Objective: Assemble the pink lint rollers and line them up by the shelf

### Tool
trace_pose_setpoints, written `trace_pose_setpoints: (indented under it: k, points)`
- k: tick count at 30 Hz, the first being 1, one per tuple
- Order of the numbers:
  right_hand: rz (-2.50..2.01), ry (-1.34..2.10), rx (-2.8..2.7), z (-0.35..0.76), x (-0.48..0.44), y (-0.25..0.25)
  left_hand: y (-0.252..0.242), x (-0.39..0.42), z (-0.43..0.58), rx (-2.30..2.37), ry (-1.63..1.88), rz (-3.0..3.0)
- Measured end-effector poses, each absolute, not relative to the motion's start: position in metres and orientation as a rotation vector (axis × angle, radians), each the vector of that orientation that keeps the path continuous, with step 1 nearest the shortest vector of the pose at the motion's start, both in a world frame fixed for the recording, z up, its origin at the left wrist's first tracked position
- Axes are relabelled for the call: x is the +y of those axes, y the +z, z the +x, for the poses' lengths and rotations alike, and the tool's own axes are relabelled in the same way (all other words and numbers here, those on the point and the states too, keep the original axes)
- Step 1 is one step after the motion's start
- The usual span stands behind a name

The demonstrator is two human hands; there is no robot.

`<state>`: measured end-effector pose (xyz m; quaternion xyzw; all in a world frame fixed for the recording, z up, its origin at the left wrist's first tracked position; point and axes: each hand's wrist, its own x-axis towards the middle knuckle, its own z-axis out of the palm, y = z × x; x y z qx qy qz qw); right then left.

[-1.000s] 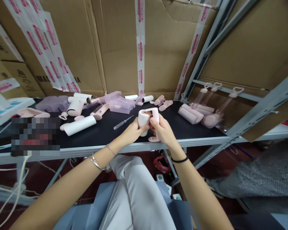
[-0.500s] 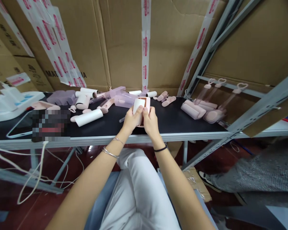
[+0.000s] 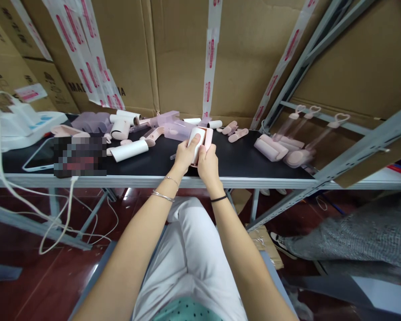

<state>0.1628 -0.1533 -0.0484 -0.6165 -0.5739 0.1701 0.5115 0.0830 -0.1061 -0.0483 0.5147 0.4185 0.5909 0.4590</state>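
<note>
Both hands meet at the front of the black shelf, around one lint roller in parts. My left hand (image 3: 184, 157) is closed on a white lint roll (image 3: 196, 139), thumb on its face. My right hand (image 3: 209, 164) grips a pale pink lint roller case (image 3: 208, 135) at its lower part. Roll and case lean against each other, tilted slightly right, with a brown strip showing between them. My fingers hide their backs and lower ends. Behind the hands lies a translucent lilac piece (image 3: 178, 131).
Loose white rolls (image 3: 129, 151) and pink handle parts (image 3: 238, 135) lie along the shelf. Several finished lint rollers (image 3: 270, 148) with heart-ended handles sit at right. A phone (image 3: 38, 154), white power strip (image 3: 50, 127) and cables occupy the left. A metal upright (image 3: 364, 133) stands right, near another person's leg (image 3: 354, 236).
The camera view has tipped and shifted a little. The white roll and pink case now lean more to the right, and both hands keep their hold.
</note>
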Motion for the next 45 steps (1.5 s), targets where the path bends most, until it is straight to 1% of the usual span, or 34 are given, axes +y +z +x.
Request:
trace_pose_setpoints:
  k: [4,9,13,17,27,29,31,33,36,39,45]
  points:
    - [-1.486,0.384,-1.402,0.158,-0.154,-0.05,-0.047,-0.107,0.081,1.065,1.476,1.283]
    - [-1.444,0.337,-1.342,0.156,-0.156,-0.057,-0.05,-0.106,0.077,0.978,1.506,1.567]
    - [-1.408,0.262,-1.35,0.16,-0.153,-0.065,-0.05,-0.109,0.077,0.834,1.371,1.422]
    - [-1.407,0.27,-1.357,0.162,-0.149,-0.066,-0.051,-0.112,0.077,0.834,1.302,1.284]
    - [-1.361,0.377,-1.267,0.161,-0.157,-0.062,-0.052,-0.117,0.076,0.797,1.259,1.344]
    - [-1.289,0.441,-1.28,0.162,-0.155,-0.064,-0.053,-0.119,0.074,0.822,1.298,1.334]
    - [-1.175,0.525,-1.265,0.165,-0.151,-0.067,-0.054,-0.124,0.071,0.864,1.414,1.247]
    - [-1.086,0.615,-1.157,0.168,-0.145,-0.07,-0.052,-0.131,0.066,0.865,1.564,1.069]
    - [-1.105,0.683,-1.041,0.173,-0.139,-0.073,-0.045,-0.141,0.056,0.785,1.744,0.805]
    - [-1.194,0.535,-1.269,0.172,-0.142,-0.071,-0.04,-0.143,0.047,0.727,1.768,0.676]
    - [-1.375,0.119,-2.017,0.154,-0.159,-0.059,-0.039,-0.132,0.036,0.582,1.726,0.442]
